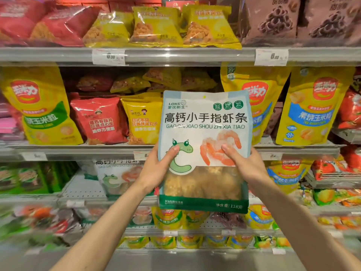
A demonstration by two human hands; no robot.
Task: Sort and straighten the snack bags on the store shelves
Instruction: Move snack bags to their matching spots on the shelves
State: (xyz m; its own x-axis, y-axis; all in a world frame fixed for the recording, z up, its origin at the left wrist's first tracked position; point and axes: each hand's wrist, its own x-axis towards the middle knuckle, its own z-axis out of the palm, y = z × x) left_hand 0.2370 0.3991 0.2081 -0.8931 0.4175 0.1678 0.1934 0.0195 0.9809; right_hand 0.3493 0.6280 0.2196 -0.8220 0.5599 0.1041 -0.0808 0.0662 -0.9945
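A white and green shrimp-stick bag with a clear window at the bottom is held upright in front of the shelves. My left hand grips its left edge, thumb on the front over the green worm drawing. My right hand grips the right edge, thumb on the printed shrimp. A second bag of the same kind stands on the shelf below and to the left, partly hidden by my left wrist.
Red and yellow small bags stand on the middle shelf behind the held bag, with tall yellow corn-snack bags at both sides. The shelf rail above carries price tags. Lower shelves hold several more mixed bags.
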